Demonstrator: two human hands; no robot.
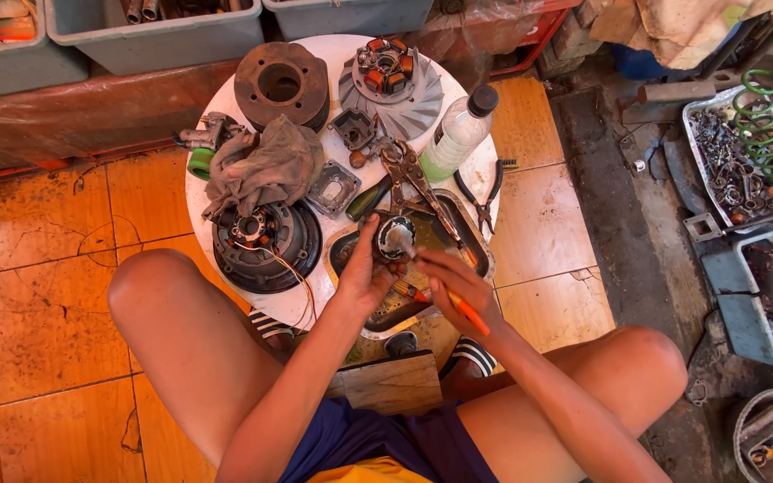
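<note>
Just below the middle of the frame, your left hand (pixel 364 273) clenches a small round metal part (pixel 394 238) over the dark tray (pixel 474 234), while your right hand (pixel 456 286) grips an orange-handled brush (pixel 445 302) whose tip touches the part. I judge the cleaning to be under way: the part shines on top, but other pieces lie untouched. On the round white desk (pixel 333 46) sit a rag (pixel 266 165), a finned wheel (pixel 393 80), pliers (pixel 485 199) and a clear bottle (pixel 458 132). Orange floor tiles (pixel 55 268) spread left; bins of scrap (pixel 735 170) crowd the right.
</note>
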